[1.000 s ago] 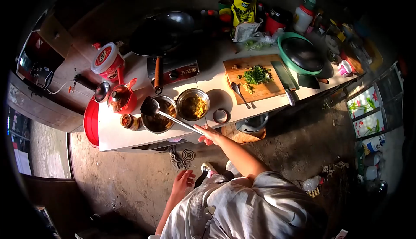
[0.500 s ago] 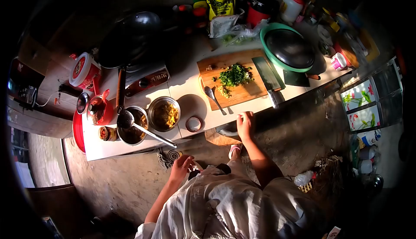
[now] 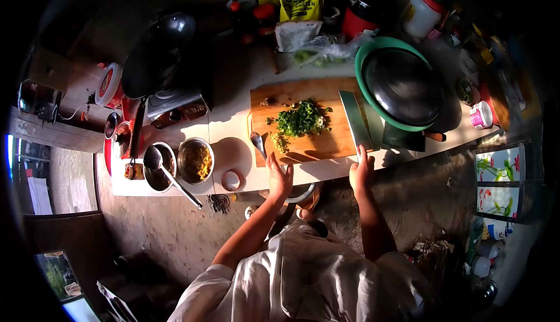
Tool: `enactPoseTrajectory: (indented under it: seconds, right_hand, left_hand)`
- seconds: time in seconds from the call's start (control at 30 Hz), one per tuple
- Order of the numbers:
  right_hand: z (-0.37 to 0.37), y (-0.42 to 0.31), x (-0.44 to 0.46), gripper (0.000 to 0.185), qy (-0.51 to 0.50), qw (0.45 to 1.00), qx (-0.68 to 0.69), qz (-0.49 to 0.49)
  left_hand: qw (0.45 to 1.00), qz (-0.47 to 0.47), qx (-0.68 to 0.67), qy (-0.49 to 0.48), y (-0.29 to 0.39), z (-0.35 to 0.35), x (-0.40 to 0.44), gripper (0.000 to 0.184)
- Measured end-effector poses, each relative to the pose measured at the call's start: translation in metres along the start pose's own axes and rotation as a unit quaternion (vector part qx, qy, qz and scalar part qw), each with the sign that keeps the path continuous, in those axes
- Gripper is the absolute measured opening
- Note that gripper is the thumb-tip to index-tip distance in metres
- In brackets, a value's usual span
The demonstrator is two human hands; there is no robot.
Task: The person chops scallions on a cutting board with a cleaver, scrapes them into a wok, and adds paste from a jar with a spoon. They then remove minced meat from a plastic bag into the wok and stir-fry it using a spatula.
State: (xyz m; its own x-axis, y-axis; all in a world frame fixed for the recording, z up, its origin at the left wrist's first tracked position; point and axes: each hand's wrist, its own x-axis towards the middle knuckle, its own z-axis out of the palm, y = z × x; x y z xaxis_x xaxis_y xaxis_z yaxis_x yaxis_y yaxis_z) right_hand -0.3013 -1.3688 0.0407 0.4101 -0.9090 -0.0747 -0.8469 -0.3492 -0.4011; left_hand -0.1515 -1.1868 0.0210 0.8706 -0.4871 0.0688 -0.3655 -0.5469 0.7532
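My left hand (image 3: 279, 179) is open at the front edge of the wooden cutting board (image 3: 326, 150), its fingertips by the spoon (image 3: 257, 142). On the board lie chopped green herbs (image 3: 302, 118) and a small pile of minced pale yellow bits (image 3: 280, 143). A cleaver (image 3: 353, 118) rests along the board's right side. My right hand (image 3: 362, 173) is over the cleaver's handle end, fingers extended; the handle is mostly hidden, and I cannot tell whether they touch it.
Two metal bowls stand at the left, one with yellowish food (image 3: 201, 161), the other with a ladle (image 3: 154, 158) across it. A tape-like ring (image 3: 231, 180) lies near the front edge. Behind are a wok (image 3: 157, 53) and a green basin (image 3: 364, 59) with a dark lid.
Both hands have moved forward to the board's front edge, the left up and to the right, the right toward the cleaver's handle. The camera view has shifted.
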Motion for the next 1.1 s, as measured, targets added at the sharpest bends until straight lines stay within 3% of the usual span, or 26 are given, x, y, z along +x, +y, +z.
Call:
enactPoseTrajectory:
  seconds: [0.03,0.17,0.33,0.4,0.57,0.7,0.83,0.93,0.97,1.07,1.1]
  right_hand:
    - [-0.003,0.01,0.001,0.056,0.025,0.999,0.029,-0.027]
    - [-0.026,0.016,0.009,0.035,0.055,0.987,0.086,-0.124]
    - [-0.025,0.003,0.043,0.032,0.078,0.979,0.051,-0.179]
    - [-0.033,-0.015,0.052,0.028,0.006,0.984,-0.028,-0.174]
    - [-0.025,-0.032,0.062,0.023,0.007,0.964,0.001,-0.266]
    - [-0.032,-0.041,0.047,0.02,-0.048,0.948,-0.01,-0.315]
    - [-0.044,-0.038,0.037,0.018,-0.055,0.949,0.048,-0.306]
    - [-0.045,-0.009,0.037,0.016,-0.043,0.962,0.127,-0.237]
    - [-0.046,0.008,0.04,0.019,-0.107,0.964,0.183,-0.157]
    - [-0.055,0.032,0.034,0.024,-0.247,0.885,0.386,0.086]
    - [-0.044,0.046,0.028,0.021,-0.235,0.877,0.411,0.079]
  left_hand:
    - [0.999,-0.041,0.016,-0.014,-0.001,0.008,0.003,0.072]
    - [0.997,-0.028,0.074,0.015,0.002,0.027,0.018,0.074]
    - [0.989,-0.03,0.128,0.065,0.006,0.039,0.043,0.086]
    - [0.989,-0.037,0.122,0.076,0.007,0.038,0.054,0.088]
    - [0.986,-0.028,0.142,0.079,0.01,0.04,0.078,0.093]
    - [0.988,-0.001,0.117,0.103,0.008,0.042,0.096,0.096]
    - [0.986,-0.006,0.129,0.102,0.007,0.049,0.106,0.1]
    - [0.993,0.037,0.072,0.091,-0.001,0.06,0.112,0.1]
    - [0.994,0.062,0.011,0.089,0.005,0.061,0.114,0.102]
    - [0.995,0.086,-0.018,0.045,0.011,0.064,0.118,0.101]
    - [0.994,0.1,-0.004,0.036,0.017,0.063,0.119,0.1]
